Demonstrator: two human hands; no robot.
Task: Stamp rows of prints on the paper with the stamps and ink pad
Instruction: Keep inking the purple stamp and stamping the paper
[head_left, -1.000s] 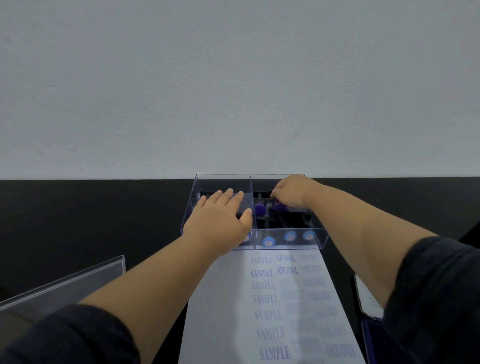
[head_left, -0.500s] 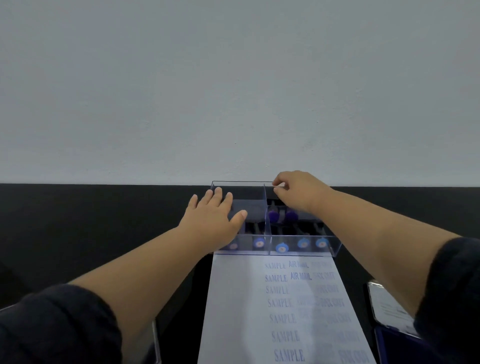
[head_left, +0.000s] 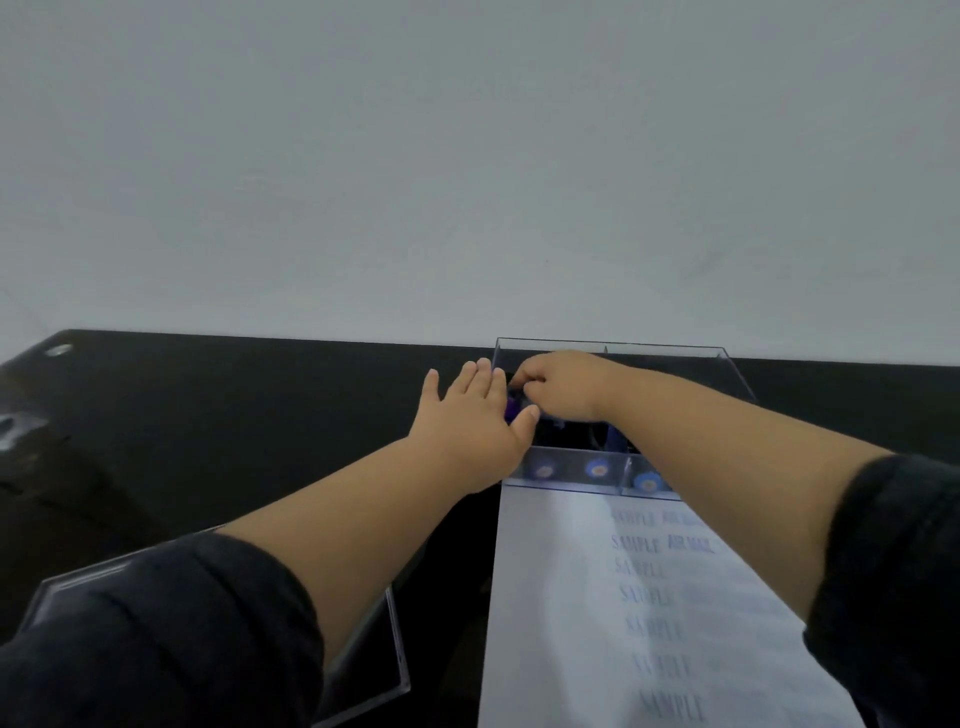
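Two hands work at the clear acrylic stamp box (head_left: 675, 353) beyond the paper (head_left: 550, 597). Left hand (head_left: 470, 423) lies flat, fingers straight, bracing the box's left wall. Right hand (head_left: 558, 387) curls inside the left compartment, apparently pinching a purple-handled stamp (head_left: 511, 408). Best to keep the box pinned and lift the stamp straight up, clear of the divider.

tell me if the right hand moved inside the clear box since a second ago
Yes. The right hand crossed from the right compartment of the clear box into the left one.
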